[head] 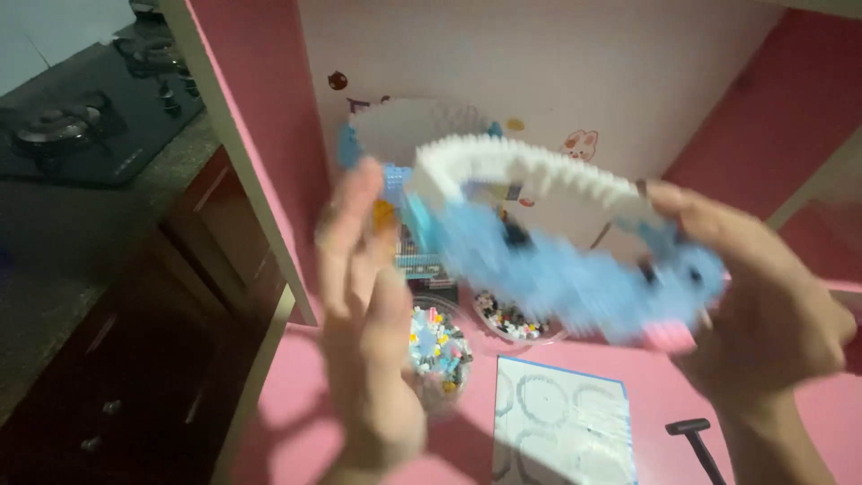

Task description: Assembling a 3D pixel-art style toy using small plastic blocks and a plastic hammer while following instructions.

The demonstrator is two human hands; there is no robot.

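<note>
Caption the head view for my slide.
Both hands, left and right, hold a blurred blue-and-white brick-built ring model above a pink desk.

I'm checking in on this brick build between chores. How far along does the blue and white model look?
Done: much of the blue and white brick model is joined in one large piece. In hand: the right hand grips its end; the left hand is open beside it. Left: loose bricks fill two clear bowls, and the instruction sheet lies out on the pink table.

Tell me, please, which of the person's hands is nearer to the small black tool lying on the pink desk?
The right hand. It holds the blue and white brick model just above the black tool, while the left hand is far across at the model's other end.
</note>
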